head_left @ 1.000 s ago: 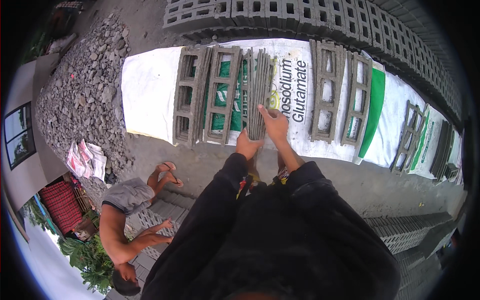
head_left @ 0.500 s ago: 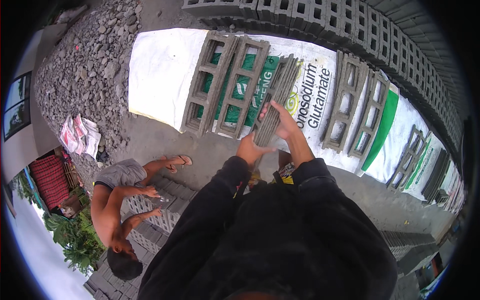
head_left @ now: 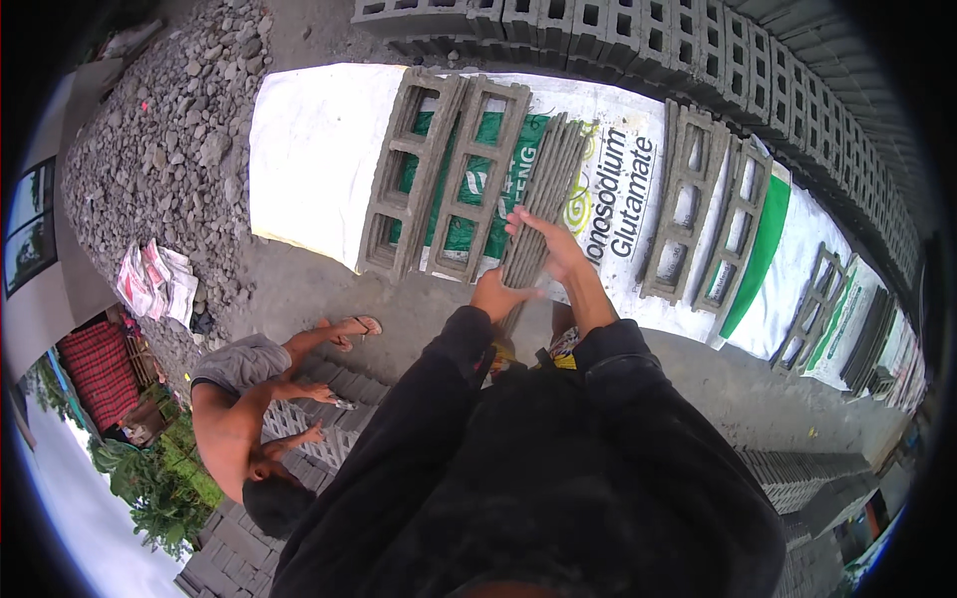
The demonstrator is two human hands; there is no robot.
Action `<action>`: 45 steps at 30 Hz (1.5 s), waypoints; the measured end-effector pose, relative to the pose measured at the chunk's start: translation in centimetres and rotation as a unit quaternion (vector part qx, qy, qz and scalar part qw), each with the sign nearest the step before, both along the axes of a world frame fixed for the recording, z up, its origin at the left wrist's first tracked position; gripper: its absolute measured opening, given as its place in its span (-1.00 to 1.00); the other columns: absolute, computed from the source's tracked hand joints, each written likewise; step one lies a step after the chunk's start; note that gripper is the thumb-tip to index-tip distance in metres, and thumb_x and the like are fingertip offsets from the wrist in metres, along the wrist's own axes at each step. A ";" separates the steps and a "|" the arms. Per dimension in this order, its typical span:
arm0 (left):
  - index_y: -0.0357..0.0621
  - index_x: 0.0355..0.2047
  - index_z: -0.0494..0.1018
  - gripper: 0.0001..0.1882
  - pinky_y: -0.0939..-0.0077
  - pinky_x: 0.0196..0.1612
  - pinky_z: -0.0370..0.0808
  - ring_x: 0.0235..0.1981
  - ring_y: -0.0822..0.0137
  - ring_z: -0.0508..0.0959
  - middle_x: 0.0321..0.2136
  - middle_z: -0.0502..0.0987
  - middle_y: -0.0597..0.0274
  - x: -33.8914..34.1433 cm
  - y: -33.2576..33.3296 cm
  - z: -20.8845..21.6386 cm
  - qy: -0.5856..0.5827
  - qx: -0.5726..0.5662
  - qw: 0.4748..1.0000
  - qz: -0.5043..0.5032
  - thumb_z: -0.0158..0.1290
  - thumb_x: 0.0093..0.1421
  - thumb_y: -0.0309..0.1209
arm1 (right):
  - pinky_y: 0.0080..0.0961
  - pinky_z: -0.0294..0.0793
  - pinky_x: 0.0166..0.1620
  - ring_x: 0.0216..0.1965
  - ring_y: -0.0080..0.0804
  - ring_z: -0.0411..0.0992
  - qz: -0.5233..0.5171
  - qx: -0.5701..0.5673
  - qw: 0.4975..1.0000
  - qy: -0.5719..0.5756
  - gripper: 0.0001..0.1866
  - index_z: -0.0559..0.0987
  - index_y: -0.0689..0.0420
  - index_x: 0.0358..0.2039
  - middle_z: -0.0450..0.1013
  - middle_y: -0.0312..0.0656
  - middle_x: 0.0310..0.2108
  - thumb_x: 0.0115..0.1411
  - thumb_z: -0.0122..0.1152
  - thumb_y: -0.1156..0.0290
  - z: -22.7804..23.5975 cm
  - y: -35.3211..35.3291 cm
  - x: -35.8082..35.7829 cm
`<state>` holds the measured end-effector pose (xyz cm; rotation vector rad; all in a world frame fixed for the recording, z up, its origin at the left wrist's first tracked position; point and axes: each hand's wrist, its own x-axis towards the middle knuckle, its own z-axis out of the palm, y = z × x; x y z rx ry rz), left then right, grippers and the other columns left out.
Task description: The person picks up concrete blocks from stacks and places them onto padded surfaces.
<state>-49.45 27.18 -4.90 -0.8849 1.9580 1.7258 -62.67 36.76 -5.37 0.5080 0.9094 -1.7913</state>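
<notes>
1. Clamps the near end of a stack [head_left: 554,177] of thin grey strips in the left hand [head_left: 493,297], with the thumb laid across it.
2. Grips the same stack slightly farther up with the right hand [head_left: 561,251], closed around it from the right, with fingertips reaching its left edge.
3. Aims the far end of the stack away from the body and a little to the right, with the near end turned back toward the waist.
4. Carries the long axis on a slant from lower left to upper right, nearly in line with the open frames [head_left: 486,148] just to the left.
5. Lies mostly over the white and green sheet [head_left: 319,149], with the near end jutting past the front edge; too hidden underneath to tell whether resting or lifted.
6. Flanked, well apart on the right, by another pair of grey frames, including a thicker frame [head_left: 691,179] on the same sheet.
7. Backed by a long row of hollow blocks [head_left: 593,48] beyond the sheet.
8. Joined at lower left by a bent co-worker [head_left: 224,434], with arms stretched toward piled blocks [head_left: 359,389], near a gravel heap [head_left: 174,149].
</notes>
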 end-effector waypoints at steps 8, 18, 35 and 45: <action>-0.30 -0.33 0.51 -0.56 0.47 -0.33 0.47 -0.50 0.39 0.54 -0.52 0.57 0.22 0.0 -1.3 -0.5 -0.018 0.013 0.998 0.057 0.34 -0.19 -0.29 | -0.45 0.43 -0.07 -0.16 -0.38 0.46 -0.022 -0.011 0.999 0.031 -0.59 0.43 0.26 -0.07 0.48 -0.17 -0.21 0.10 0.24 0.35 0.4 -2.3 -1.3; -0.35 -0.24 0.46 -0.51 0.45 -0.29 0.47 -0.43 0.38 0.55 -0.42 0.57 0.15 -1.1 -0.4 -0.5 0.053 0.032 0.998 0.027 0.32 -0.17 -0.33 | -0.43 0.47 -0.14 -0.27 -0.39 0.48 -0.015 0.038 0.999 0.027 -0.67 0.50 0.26 -0.20 0.50 -0.14 -0.31 0.04 0.29 0.38 0.2 -1.2 -2.1; -0.28 -0.45 0.52 -0.73 0.48 -0.44 0.44 -0.57 0.38 0.55 -0.62 0.55 0.17 0.2 3.8 1.6 -0.039 0.108 0.993 0.016 0.22 -0.06 -0.31 | -0.49 0.46 -0.25 -0.40 -0.45 0.41 0.023 -0.017 0.999 -0.043 -0.84 0.47 0.15 -0.37 0.39 -0.27 -0.48 0.06 0.20 0.39 -0.5 3.2 -1.0; -0.36 -0.37 0.49 -0.60 0.31 -0.26 0.46 -0.42 0.10 0.56 -0.50 0.56 -0.03 1.0 5.2 0.0 -0.031 -0.029 0.998 -0.043 0.24 -0.09 -0.25 | -0.44 0.46 -0.17 -0.32 -0.41 0.45 0.033 0.075 0.997 -0.004 -0.68 0.46 0.20 -0.25 0.45 -0.20 -0.39 0.05 0.29 0.30 0.9 4.9 -0.7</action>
